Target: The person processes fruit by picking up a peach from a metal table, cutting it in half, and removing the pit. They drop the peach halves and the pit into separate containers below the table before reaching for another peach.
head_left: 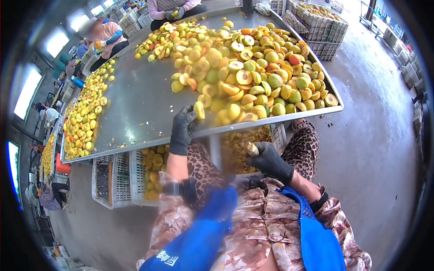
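Clenching a tool (250, 148), right grip (270, 161) sits below left grip's (182, 131) fingertip-pinched peach half (199, 109).

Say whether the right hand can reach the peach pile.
Probably yes: the right hand hangs just below the table rim, the peach pile lies right past it, though it grips a small tool.

Table (135, 104): bare sheet metal, brushed, with a dull sheen at centre left.
Left hand (182, 128), right hand (267, 160): covered by gloves (278, 167), black and matt.
Peach half (199, 109): yellow, matt skin.
Tool (251, 148): blurred; its material cannot be told.
Crates (120, 180): white plastic lattice, matt, at lower left.
Apron (199, 239): blue, smooth, faintly glossy.
Blouse (262, 226): patterned cloth, satin shine.
Floor (375, 149): grey concrete, smooth.
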`<state>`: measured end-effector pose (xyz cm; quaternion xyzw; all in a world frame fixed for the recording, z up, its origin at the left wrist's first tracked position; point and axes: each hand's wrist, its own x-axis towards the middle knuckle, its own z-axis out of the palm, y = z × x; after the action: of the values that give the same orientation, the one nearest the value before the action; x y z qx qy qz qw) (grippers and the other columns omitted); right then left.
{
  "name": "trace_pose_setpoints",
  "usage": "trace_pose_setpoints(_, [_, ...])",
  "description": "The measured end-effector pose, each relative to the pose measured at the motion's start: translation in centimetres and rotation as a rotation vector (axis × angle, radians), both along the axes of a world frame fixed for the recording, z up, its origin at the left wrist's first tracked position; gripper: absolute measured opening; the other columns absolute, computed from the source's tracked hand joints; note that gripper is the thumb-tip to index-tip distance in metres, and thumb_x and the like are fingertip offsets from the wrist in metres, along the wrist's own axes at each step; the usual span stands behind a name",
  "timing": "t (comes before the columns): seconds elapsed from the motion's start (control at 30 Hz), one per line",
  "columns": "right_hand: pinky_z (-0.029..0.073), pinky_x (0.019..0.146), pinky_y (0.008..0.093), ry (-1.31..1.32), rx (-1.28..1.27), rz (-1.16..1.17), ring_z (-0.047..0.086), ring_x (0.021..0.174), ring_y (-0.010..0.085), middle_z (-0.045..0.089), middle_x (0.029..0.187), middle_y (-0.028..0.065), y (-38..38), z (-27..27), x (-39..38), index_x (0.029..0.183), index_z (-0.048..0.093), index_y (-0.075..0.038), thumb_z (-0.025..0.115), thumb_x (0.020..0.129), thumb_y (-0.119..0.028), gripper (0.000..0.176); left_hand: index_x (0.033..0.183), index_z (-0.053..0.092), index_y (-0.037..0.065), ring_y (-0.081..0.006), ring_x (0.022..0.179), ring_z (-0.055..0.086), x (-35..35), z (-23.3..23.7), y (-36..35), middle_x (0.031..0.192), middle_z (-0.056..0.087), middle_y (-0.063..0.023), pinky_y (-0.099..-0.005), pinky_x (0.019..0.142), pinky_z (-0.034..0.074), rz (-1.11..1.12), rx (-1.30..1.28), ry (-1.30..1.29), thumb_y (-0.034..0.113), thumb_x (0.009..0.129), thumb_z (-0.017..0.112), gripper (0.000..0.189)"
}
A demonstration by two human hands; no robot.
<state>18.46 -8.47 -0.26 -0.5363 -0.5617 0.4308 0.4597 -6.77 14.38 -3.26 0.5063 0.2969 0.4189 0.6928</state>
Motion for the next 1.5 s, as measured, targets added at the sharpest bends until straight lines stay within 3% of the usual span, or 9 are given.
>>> trace_pose_setpoints(0.1, [0.048, 0.061, 0.0337, -0.032, -0.01, 0.06, 0.054, 0.065, 0.0085, 0.062, 0.067, 0.0019, 1.4, 0.0, -1.1, 0.084, 0.067, 0.0, 0.072, 0.082, -0.01, 0.011, 0.144, 0.05, 0.0, -0.0272, 0.116, 0.067, 1.9, 2.8, -6.9, 0.134, 0.064, -0.0156, -0.0374, 0.088, 0.062, -0.011, -0.08, -0.305, 0.025, 0.103, 0.058, 0.049])
trace_pose_setpoints(0.2, [0.052, 0.063, 0.0436, -0.079, 0.042, -0.01, 0.067, 0.065, 0.0325, 0.069, 0.074, 0.0174, 2.7, -0.5, -2.5, 0.084, 0.069, -0.001, 0.068, 0.081, -0.015, 0.014, 0.146, 0.049, -0.002, -0.0255, 0.126, 0.061, 4.1, 3.1, -11.5, 0.141, 0.059, -0.0151, -0.0408, 0.102, 0.055, -0.061, -0.252, -0.45, 0.029, 0.108, 0.051, 0.048])
trace_pose_setpoints(0.53, [0.053, 0.066, 0.0418, 0.018, 0.148, -0.165, 0.071, 0.075, 0.0359, 0.07, 0.08, 0.0198, 2.1, 0.2, -1.2, 0.093, 0.071, -0.001, 0.07, 0.093, -0.026, 0.025, 0.136, 0.059, -0.001, -0.0205, 0.113, 0.064, 9.9, 7.2, -15.2, 0.128, 0.065, -0.014, -0.0329, 0.1, 0.051, -0.023, 0.279, 0.038, 0.034, 0.108, 0.046, 0.047])
trace_pose_setpoints(0.63, [0.055, 0.066, 0.0406, -0.023, 0.067, -0.124, 0.072, 0.074, 0.0349, 0.072, 0.082, 0.0184, 1.3, 0.6, -1.4, 0.096, 0.071, -0.002, 0.07, 0.093, -0.025, 0.023, 0.124, 0.064, -0.003, -0.0204, 0.101, 0.067, 11.1, 9.2, -17.1, 0.115, 0.07, -0.0143, -0.033, 0.092, 0.054, 0.169, 0.673, 0.286, 0.032, 0.109, 0.045, 0.043])
trace_pose_setpoints(0.73, [0.053, 0.065, 0.0308, 0.013, 0.163, -0.085, 0.063, 0.07, 0.0116, 0.071, 0.079, 0.005, 1.0, -0.1, -2.2, 0.094, 0.071, 0.0, 0.073, 0.09, -0.011, 0.012, 0.109, 0.068, -0.004, -0.0203, 0.09, 0.069, 11.4, 8.8, -17.2, 0.102, 0.072, -0.0134, -0.0328, 0.084, 0.056, 0.093, 0.162, -0.027, 0.031, 0.109, 0.043, 0.043])
trace_pose_setpoints(1.03, [0.054, 0.079, 0.0286, 0.35, -0.364, 0.422, 0.063, 0.093, 0.0118, 0.068, 0.109, 0.0056, -1.0, 3.3, 0.8, 0.122, 0.063, -0.003, 0.078, 0.082, -0.008, 0.043, 0.078, 0.064, 0.0, -0.0252, 0.071, 0.066, 11.6, 9.3, -17.9, 0.077, 0.068, -0.0183, -0.0363, 0.07, 0.054, -0.099, 0.119, -0.174, 0.035, 0.107, 0.047, 0.049])
trace_pose_setpoints(1.17, [0.052, 0.078, 0.0303, 0.265, -0.173, 0.6, 0.061, 0.088, 0.0128, 0.067, 0.1, 0.0042, -0.2, 1.4, 0.7, 0.111, 0.065, -0.003, 0.074, 0.089, -0.009, 0.025, 0.074, 0.064, 0.0, -0.0286, 0.07, 0.066, 10.4, 8.5, -17.1, 0.075, 0.066, -0.0197, -0.0378, 0.066, 0.053, -0.411, 0.032, -0.263, 0.037, 0.103, 0.055, 0.048])
trace_pose_setpoints(1.33, [0.054, 0.078, 0.0351, 0.064, 0.106, 0.673, 0.064, 0.088, 0.0198, 0.068, 0.108, 0.0093, 1.3, 1.5, -1.8, 0.121, 0.063, -0.004, 0.071, 0.084, -0.003, 0.038, 0.087, 0.064, 0.005, -0.0303, 0.073, 0.066, 7.6, 11.3, -18.0, 0.08, 0.067, -0.0182, -0.0416, 0.066, 0.057, -0.133, -0.137, -0.516, 0.05, 0.105, 0.05, 0.051])
trace_pose_setpoints(1.5, [0.054, 0.065, 0.035, 0.15, 0.02, 0.41, 0.067, 0.071, 0.0202, 0.071, 0.079, 0.009, 1.0, -2.4, -0.4, 0.089, 0.072, -0.004, 0.075, 0.082, -0.013, 0.012, 0.101, 0.071, 0.001, -0.0287, 0.094, 0.073, -8.3, 6.9, -13.0, 0.107, 0.074, -0.0166, -0.0398, 0.083, 0.061, 0.563, -0.028, 0.027, 0.046, 0.106, 0.054, 0.049])
